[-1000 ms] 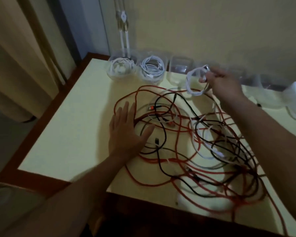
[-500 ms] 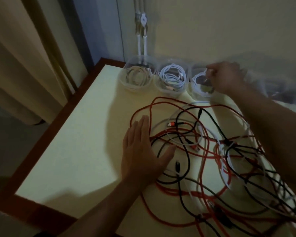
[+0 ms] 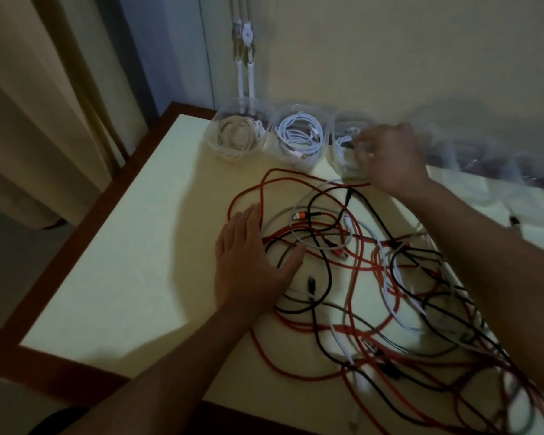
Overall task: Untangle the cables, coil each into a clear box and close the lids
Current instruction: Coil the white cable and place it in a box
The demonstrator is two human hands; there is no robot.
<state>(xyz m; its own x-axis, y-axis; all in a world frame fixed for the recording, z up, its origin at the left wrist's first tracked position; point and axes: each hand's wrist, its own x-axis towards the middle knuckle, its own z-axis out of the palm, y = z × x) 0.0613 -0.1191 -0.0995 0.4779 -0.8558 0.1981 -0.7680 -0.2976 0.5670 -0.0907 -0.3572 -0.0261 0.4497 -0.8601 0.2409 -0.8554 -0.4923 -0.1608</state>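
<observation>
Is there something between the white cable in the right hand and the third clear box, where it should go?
Nothing visible does. The right hand holds the white cable right at the open mouth of the third box, with no lid over it. The red cable lies in front of the box, not across it.

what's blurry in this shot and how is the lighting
Head view: dim, warm light overall; the right hand at the third clear box is smeared by motion, so its grip is unreadable; the boxes further right blur too; the left hand is sharp and throws a soft shadow leftward on the table.
</observation>
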